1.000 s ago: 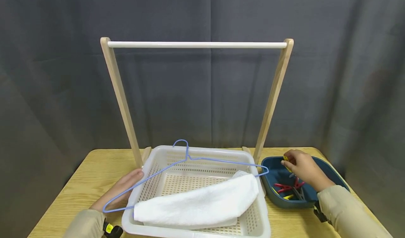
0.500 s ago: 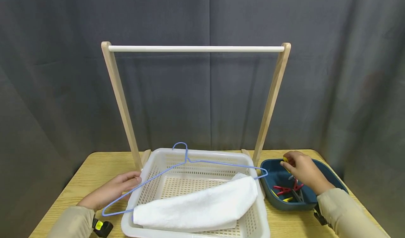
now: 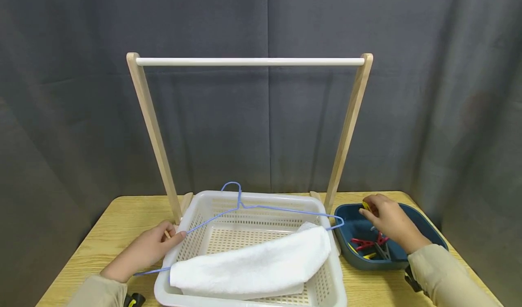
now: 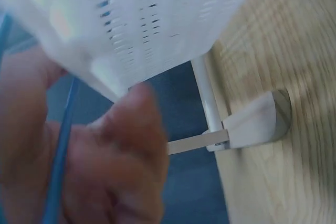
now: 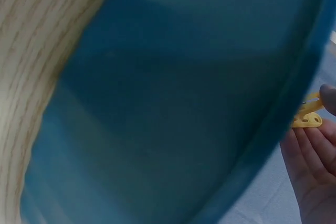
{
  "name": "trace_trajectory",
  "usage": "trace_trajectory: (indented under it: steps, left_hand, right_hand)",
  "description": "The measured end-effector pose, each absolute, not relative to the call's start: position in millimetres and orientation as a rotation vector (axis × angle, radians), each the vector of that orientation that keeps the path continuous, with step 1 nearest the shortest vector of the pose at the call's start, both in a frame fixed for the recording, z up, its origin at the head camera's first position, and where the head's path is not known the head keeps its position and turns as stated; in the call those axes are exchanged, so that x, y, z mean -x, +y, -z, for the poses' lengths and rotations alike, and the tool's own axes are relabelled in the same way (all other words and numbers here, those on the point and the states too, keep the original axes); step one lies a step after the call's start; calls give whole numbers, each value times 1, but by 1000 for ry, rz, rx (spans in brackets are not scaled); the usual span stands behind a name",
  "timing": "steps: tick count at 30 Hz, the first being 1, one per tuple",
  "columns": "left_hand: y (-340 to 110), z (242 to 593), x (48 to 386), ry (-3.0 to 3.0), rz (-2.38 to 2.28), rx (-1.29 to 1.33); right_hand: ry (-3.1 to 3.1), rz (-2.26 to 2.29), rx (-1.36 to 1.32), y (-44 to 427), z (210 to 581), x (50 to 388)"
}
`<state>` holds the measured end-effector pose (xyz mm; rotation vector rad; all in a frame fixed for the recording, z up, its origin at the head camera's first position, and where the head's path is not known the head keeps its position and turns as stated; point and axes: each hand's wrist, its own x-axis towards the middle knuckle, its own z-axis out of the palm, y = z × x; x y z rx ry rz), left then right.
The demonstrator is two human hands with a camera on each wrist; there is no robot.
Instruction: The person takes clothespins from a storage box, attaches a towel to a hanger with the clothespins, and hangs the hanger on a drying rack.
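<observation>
I am wearing plain beige sleeves (image 3: 444, 275) and black wrist devices (image 3: 413, 280), the left one showing a touch of bright yellow. My right hand (image 3: 391, 224) is holding a vivid yellow clothes peg (image 5: 307, 119). The tub (image 3: 373, 265) is showing a deep teal-blue, with red pegs (image 3: 364, 243), a grey peg (image 3: 384, 252) and more yellow inside. A plain white towel (image 3: 253, 264) is covering part of a periwinkle-blue hanger (image 3: 281, 208). The translucent-white basket (image 3: 339, 280) is displaying a pattern of small, regular holes. Pale blond wooden posts (image 3: 152, 134) are flanking a glossy white rod (image 3: 248, 61). The tabletop (image 3: 114, 221) is showing honey-yellow streaked wood grain; a plain charcoal-grey curtain (image 3: 204, 130) is filling the background.
</observation>
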<state>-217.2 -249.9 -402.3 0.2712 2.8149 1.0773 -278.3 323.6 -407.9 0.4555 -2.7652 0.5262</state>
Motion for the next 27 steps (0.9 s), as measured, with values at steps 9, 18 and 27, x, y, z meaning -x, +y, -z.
trace_trajectory:
  steps: [9,18,27]
  left_hand:
    - [-238,405,205,3123,-769,-112]
    - [-236,405,204,3212,-665,-93]
    - [-234,402,204,3324,-667,-130]
  right_hand:
    - [-2792,-529,-448,321,408,276]
    - [-2759,-534,-448,321,409,274]
    - [-2683,-607,-428,321,411,271]
